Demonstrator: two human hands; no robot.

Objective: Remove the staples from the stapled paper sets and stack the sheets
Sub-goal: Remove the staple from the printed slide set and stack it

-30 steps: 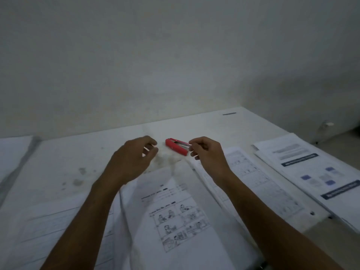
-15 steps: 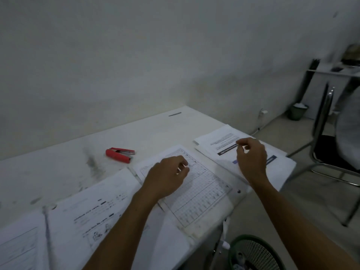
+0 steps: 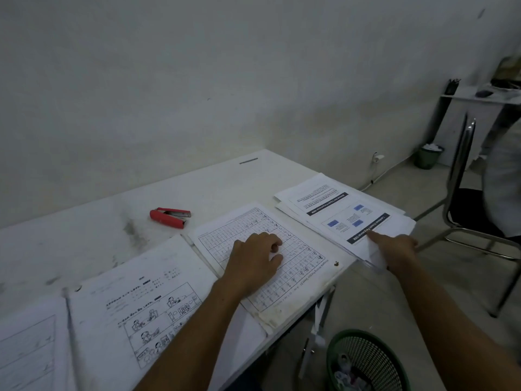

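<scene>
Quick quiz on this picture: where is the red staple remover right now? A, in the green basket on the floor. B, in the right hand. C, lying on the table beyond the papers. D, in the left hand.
C: the red staple remover lies alone on the table, while the left hand rests on the grid sheet and the right hand is at the right-hand paper stack.

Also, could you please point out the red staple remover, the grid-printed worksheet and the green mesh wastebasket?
red staple remover (image 3: 167,217), head view, on its red body.
grid-printed worksheet (image 3: 298,273), head view, bare printed area right of the left hand.
green mesh wastebasket (image 3: 335,345), head view, on its rim.
</scene>
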